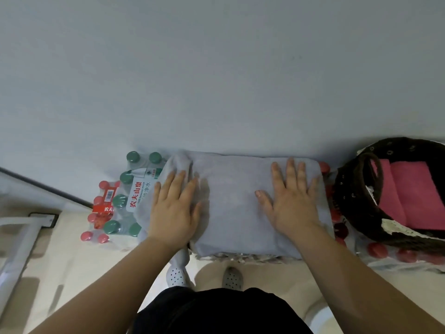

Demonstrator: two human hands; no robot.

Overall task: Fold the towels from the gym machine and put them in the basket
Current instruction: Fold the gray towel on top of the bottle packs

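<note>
A grey towel (231, 208) lies folded into a rectangle on top of packs of bottled water against the wall. My left hand (174, 208) rests flat on its left part, fingers spread, where the cloth bunches and a corner hangs over the front edge. My right hand (292, 201) presses flat on its right part, fingers apart. Neither hand grips the cloth. A dark woven basket (356, 196) stands at the right, tilted toward me, with folded pink towels (409, 196) inside.
Shrink-wrapped water bottles with green caps (134, 189) and red caps (101, 213) sit left of the towel; more red-capped bottles (385, 251) lie under the basket. A white machine frame (21, 239) stands at the far left. My feet (204, 276) are on the pale floor below.
</note>
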